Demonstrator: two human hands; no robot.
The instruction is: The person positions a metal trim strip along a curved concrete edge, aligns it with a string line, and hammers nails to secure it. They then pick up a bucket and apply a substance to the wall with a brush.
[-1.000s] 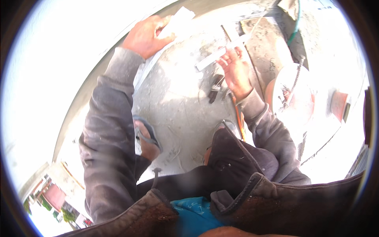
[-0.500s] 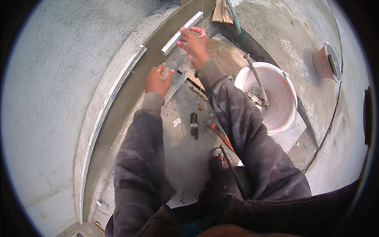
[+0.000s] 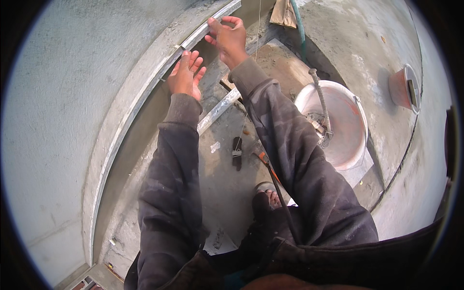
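Observation:
My right hand (image 3: 228, 41) pinches a short pale metal bar (image 3: 205, 32) against the edge of the concrete ledge, at the top of the view. That bar lines up with a long metal strip (image 3: 126, 123) running down the ledge edge on the left. A fingertip of my left hand (image 3: 185, 77) rests by the joint between the two, its other fingers spread and nothing visible in them. A small nail-like pin (image 3: 163, 80) sticks out from the strip just left of that hand. Close to my right wrist hangs a thin string (image 3: 258, 29).
Right of my arm stands a whitish bucket (image 3: 355, 125) with a metal rod (image 3: 321, 99) leaning in it. A smaller reddish bucket (image 3: 398, 89) is farther right. Below lie a dark block (image 3: 237, 159), an orange-handled tool (image 3: 263, 157) and another metal bar (image 3: 217, 112). A green hose (image 3: 298, 26) runs at the top.
My right hand has brought the short bar leftward, onto the ledge edge beside the long strip. My left hand has risen to the joint, and its fingers have opened out.

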